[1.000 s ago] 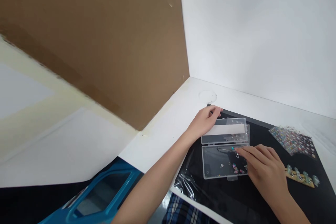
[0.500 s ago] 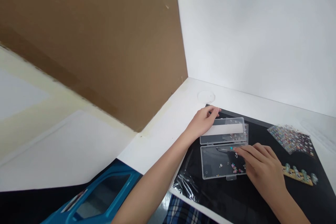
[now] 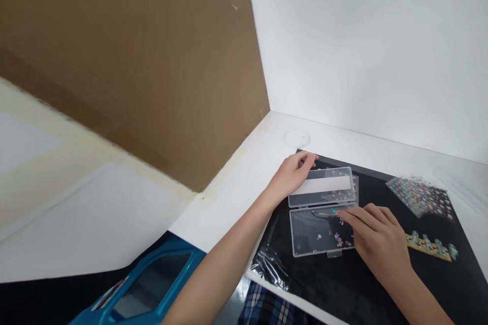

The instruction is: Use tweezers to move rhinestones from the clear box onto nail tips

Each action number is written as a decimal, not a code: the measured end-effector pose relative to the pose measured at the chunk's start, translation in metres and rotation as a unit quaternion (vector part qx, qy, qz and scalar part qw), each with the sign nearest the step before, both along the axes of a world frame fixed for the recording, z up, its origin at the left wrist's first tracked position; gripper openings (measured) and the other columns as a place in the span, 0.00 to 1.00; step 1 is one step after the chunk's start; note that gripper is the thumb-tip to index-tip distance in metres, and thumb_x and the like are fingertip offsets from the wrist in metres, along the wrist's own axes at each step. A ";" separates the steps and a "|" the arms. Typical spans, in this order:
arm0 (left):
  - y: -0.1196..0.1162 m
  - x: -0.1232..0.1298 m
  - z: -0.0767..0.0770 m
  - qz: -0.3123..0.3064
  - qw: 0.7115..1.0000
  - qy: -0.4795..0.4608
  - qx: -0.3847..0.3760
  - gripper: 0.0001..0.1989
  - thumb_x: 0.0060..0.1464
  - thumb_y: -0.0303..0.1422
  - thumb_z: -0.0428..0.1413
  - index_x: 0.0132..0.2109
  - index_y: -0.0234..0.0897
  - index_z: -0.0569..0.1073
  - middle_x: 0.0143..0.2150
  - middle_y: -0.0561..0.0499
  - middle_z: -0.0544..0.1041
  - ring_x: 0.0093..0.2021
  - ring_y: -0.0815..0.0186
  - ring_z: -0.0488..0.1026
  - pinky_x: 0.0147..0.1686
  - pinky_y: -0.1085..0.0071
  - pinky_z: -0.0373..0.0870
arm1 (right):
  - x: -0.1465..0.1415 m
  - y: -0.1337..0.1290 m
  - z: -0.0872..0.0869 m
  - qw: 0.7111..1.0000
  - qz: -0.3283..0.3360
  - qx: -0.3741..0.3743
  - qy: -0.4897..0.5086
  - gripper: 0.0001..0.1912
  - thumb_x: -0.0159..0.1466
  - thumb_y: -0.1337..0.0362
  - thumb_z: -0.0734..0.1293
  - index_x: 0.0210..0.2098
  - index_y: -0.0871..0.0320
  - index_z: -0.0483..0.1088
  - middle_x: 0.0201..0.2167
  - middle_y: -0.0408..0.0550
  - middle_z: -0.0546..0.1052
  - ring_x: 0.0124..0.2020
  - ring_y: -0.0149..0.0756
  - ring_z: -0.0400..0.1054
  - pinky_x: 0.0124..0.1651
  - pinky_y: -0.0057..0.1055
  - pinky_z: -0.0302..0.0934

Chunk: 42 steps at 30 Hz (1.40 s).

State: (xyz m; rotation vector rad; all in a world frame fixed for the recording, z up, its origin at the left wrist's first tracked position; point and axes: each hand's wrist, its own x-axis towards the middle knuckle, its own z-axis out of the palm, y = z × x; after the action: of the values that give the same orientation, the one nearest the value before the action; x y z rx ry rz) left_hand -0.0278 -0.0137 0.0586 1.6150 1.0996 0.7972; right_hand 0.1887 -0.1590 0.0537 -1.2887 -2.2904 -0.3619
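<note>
Clear plastic box [image 3: 322, 210] open; left hand [image 3: 292, 176] loosely open at lid [image 3: 322, 185] edge; right hand [image 3: 377, 236] gripping slim metal tweezers [image 3: 324, 214] above tray [image 3: 305, 233]; free black mat [image 3: 381, 284] below box.

head camera looks forward and down at left hand [image 3: 292, 176] and right hand [image 3: 375, 236].

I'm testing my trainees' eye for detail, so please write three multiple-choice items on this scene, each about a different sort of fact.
1. Where do the tweezers in the right hand lie?
A. On the sticker sheets
B. Across the lower half of the clear plastic box
C. On the wooden strip

2. What colour is the small gem beside the tweezers?
A. Red
B. White
C. Teal

3. What state is the box in?
A. Open, halves side by side
B. Shut
C. Standing on edge

Answers: 1 B, the tweezers cross it; 2 C, the gem shows teal; 3 A, both halves lie flat.
</note>
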 end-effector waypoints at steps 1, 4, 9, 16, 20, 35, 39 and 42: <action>0.000 0.000 0.000 0.001 1.000 0.000 -0.001 0.18 0.71 0.44 0.48 0.50 0.40 0.79 0.49 0.45 0.84 0.47 0.58 0.79 0.47 0.61 0.73 | 0.000 0.000 0.000 1.000 -0.001 -0.004 -0.003 0.23 0.63 0.80 0.62 0.49 0.53 0.78 0.41 0.44 0.83 0.38 0.36 0.70 0.45 0.37 0.61; 0.000 0.000 0.000 0.002 1.000 -0.002 -0.004 0.18 0.71 0.44 0.48 0.50 0.41 0.79 0.49 0.45 0.84 0.47 0.58 0.79 0.48 0.60 0.73 | 0.002 0.000 -0.001 1.000 -0.002 -0.009 -0.002 0.23 0.62 0.80 0.62 0.48 0.54 0.78 0.41 0.44 0.83 0.38 0.36 0.69 0.44 0.37 0.60; 0.000 0.000 -0.001 0.002 1.000 0.001 -0.005 0.18 0.71 0.44 0.48 0.50 0.41 0.79 0.49 0.45 0.84 0.48 0.58 0.80 0.49 0.60 0.74 | 0.006 -0.001 -0.002 1.000 -0.007 -0.023 0.004 0.24 0.61 0.80 0.63 0.48 0.52 0.79 0.41 0.44 0.83 0.37 0.36 0.69 0.43 0.37 0.59; -0.001 0.000 0.002 0.001 1.000 0.005 -0.020 0.19 0.71 0.44 0.48 0.51 0.40 0.79 0.49 0.45 0.84 0.47 0.58 0.79 0.49 0.61 0.73 | 0.004 0.002 -0.002 0.999 -0.005 -0.027 0.044 0.20 0.65 0.80 0.63 0.47 0.54 0.77 0.39 0.43 0.83 0.34 0.32 0.67 0.40 0.33 0.58; -0.001 0.000 0.002 0.000 1.000 0.009 -0.017 0.19 0.71 0.45 0.49 0.51 0.40 0.79 0.49 0.44 0.84 0.46 0.58 0.79 0.47 0.61 0.73 | 0.006 0.003 -0.002 0.998 -0.016 -0.021 0.058 0.18 0.66 0.79 0.64 0.46 0.54 0.78 0.39 0.43 0.83 0.34 0.32 0.68 0.40 0.34 0.58; -0.002 -0.001 0.000 -0.007 1.000 -0.003 0.000 0.17 0.71 0.43 0.49 0.50 0.41 0.79 0.49 0.45 0.84 0.50 0.57 0.80 0.51 0.61 0.73 | 0.017 0.009 0.002 0.998 0.017 -0.051 0.044 0.13 0.71 0.76 0.64 0.45 0.54 0.77 0.38 0.43 0.83 0.33 0.32 0.69 0.39 0.33 0.58; -0.001 -0.001 0.000 -0.007 1.000 0.007 0.001 0.17 0.71 0.44 0.49 0.50 0.41 0.79 0.49 0.45 0.84 0.50 0.57 0.80 0.50 0.60 0.73 | 0.019 0.010 0.005 0.996 0.052 -0.059 0.037 0.14 0.71 0.76 0.63 0.45 0.53 0.77 0.39 0.43 0.84 0.33 0.31 0.70 0.40 0.33 0.59; -0.002 -0.002 0.001 -0.005 1.000 0.013 0.000 0.17 0.71 0.44 0.49 0.50 0.41 0.79 0.48 0.45 0.84 0.48 0.57 0.80 0.49 0.61 0.74 | 0.019 0.010 0.006 0.997 0.039 -0.046 0.038 0.15 0.71 0.76 0.63 0.48 0.54 0.77 0.41 0.44 0.83 0.34 0.31 0.70 0.41 0.33 0.59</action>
State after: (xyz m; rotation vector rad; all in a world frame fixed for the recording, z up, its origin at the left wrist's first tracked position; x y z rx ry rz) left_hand -0.0294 -0.0153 0.0597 1.6343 1.1085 0.7708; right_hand 0.2079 -0.1494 0.0599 -1.2300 -2.3088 -0.1779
